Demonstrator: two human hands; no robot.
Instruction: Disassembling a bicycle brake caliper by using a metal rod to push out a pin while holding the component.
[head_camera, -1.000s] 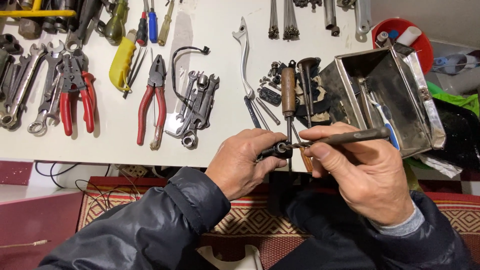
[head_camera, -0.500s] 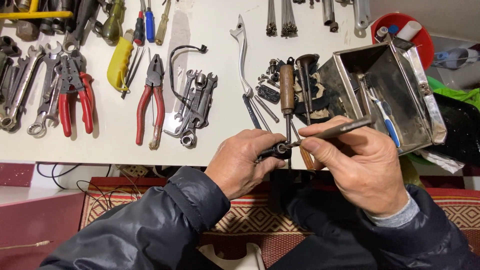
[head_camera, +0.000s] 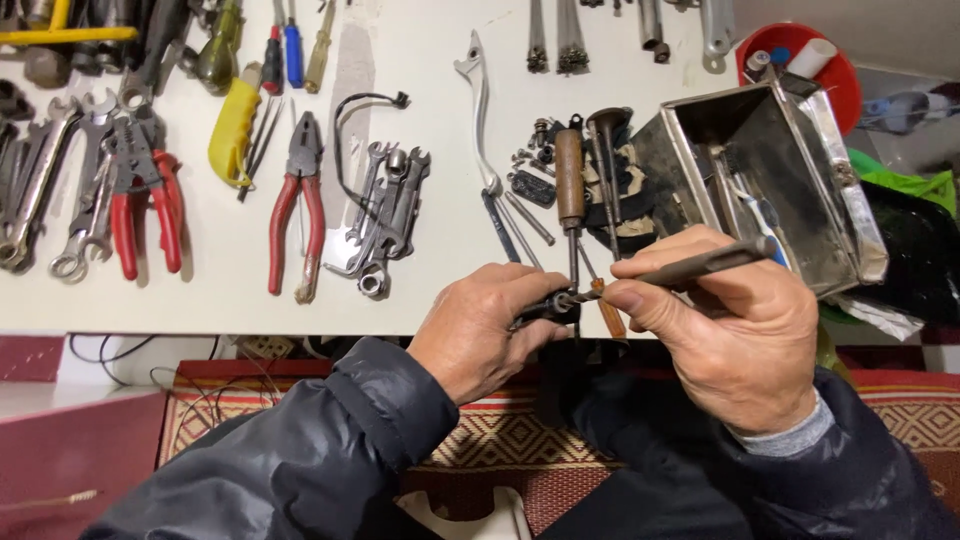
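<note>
My left hand (head_camera: 482, 331) pinches a small dark metal part (head_camera: 545, 303) just past the near edge of the white table (head_camera: 230, 285). My right hand (head_camera: 725, 330) grips a long dark metal rod tool (head_camera: 705, 262) that slants up to the right, its tip meeting the small part between my thumbs. Both hands hover over my lap, close together and touching at the fingertips. A wooden-handled screwdriver (head_camera: 569, 180) lies on the table just beyond them.
An open metal box (head_camera: 770, 180) lies tilted at the right, a red bowl (head_camera: 795, 50) behind it. Red-handled pliers (head_camera: 296, 205), a wrench bunch (head_camera: 385, 215), a silver brake lever (head_camera: 478, 100), a yellow-handled tool (head_camera: 232, 130) and loose bolts (head_camera: 530, 165) cover the table. A patterned rug (head_camera: 520, 440) lies below.
The rod tool in my right hand has tilted, its far end rising toward the metal box. My left hand keeps its hold on the small part and has barely shifted.
</note>
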